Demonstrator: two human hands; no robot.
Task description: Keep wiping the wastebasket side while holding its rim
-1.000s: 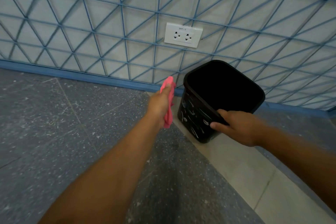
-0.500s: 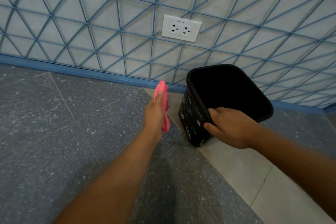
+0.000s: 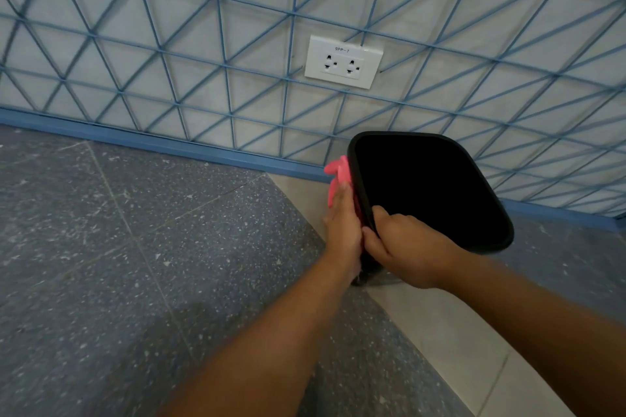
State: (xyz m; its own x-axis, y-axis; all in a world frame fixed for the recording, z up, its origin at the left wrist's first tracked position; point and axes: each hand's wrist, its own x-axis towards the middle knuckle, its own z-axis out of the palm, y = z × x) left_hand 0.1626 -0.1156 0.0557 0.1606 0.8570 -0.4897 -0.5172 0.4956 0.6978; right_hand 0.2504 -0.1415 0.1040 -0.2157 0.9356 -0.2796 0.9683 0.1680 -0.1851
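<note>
Near wall base, right hand [image 3: 404, 245] grips near rim of black bin [image 3: 430, 189]; left hand [image 3: 342, 227] presses pink cloth [image 3: 338, 176] flat against bin's left side. Open floor [image 3: 135, 247] lies left.

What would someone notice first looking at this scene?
Probably the black bin near the wall, its dark opening tipped toward the camera; the right hand grips its near rim. Next, the bright pink cloth, which the left hand presses against the bin's left side. Above them, a white double socket sits on the blue-lined wall.
</note>
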